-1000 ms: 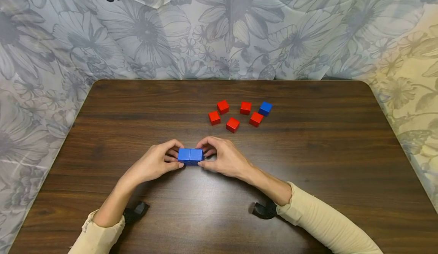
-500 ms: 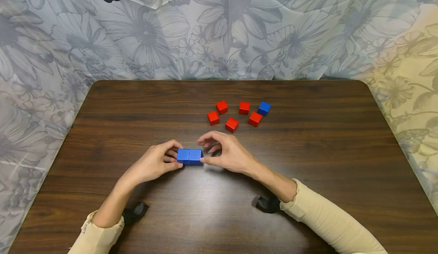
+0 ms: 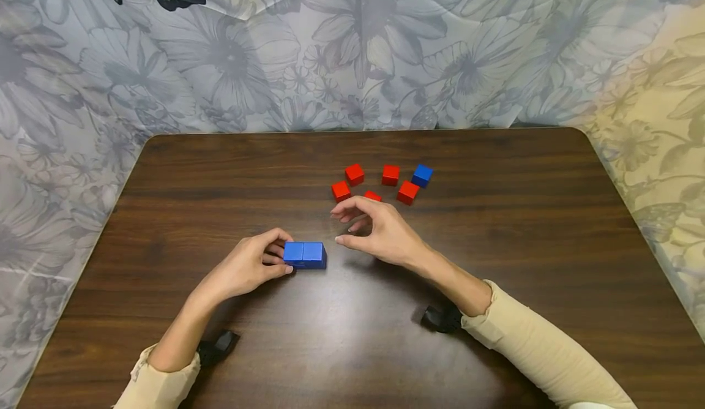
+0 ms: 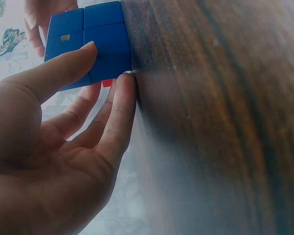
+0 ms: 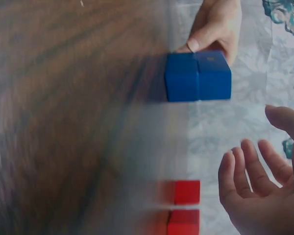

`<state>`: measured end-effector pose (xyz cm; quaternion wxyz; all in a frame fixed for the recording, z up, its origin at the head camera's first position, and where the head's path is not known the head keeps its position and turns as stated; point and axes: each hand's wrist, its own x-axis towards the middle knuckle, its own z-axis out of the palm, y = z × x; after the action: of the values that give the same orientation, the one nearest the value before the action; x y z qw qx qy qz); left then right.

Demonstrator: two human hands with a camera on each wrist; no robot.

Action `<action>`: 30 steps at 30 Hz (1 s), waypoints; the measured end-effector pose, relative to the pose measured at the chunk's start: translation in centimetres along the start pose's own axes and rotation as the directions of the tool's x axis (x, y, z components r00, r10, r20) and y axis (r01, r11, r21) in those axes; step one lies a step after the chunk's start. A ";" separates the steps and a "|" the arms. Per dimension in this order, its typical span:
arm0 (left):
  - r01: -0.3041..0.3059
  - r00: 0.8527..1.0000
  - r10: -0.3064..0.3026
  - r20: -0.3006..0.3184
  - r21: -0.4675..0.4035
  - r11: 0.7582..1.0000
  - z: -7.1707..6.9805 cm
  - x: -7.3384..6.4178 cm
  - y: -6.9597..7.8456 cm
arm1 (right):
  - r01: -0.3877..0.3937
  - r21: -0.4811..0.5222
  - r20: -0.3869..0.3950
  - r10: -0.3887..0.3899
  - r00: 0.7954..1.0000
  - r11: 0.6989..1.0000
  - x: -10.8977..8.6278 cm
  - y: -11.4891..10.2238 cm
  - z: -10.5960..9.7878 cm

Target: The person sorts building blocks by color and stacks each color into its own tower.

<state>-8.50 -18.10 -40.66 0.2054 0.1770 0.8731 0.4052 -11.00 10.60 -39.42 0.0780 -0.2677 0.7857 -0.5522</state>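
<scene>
At your left hand (image 3: 249, 267), which pinches the blue stack (image 3: 305, 256), steadying seems the step; your relaxed, empty right hand (image 3: 388, 231) probably needs clearance from nearby red blocks (image 3: 407, 193).

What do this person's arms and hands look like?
The left hand and right hand are bare, no gloves visible. The left sleeve and right sleeve are cream, ending well short of the hands; a black piece juts out beside each.
</scene>
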 end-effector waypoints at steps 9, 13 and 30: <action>0.003 1.000 -0.003 -0.001 0.003 1.000 0.0 0.1 0.0 | 0.042 -0.048 -0.040 -0.044 0.998 0.998 -0.1 0.2 -2.3; 0.002 1.000 -0.002 -0.003 0.000 1.000 0.0 0.0 0.1 | 0.031 -0.066 -0.072 -0.036 0.997 0.997 -0.3 0.2 -3.3; 0.002 1.000 -0.002 0.002 0.004 1.000 -0.1 0.0 0.0 | 0.035 -0.148 -0.209 -0.065 0.976 0.988 -0.6 -1.6 -6.1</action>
<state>-8.54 -18.18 -40.62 0.2063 0.1769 0.8739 0.4030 -12.56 15.56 -35.75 -0.0401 -0.2315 0.8201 -0.5217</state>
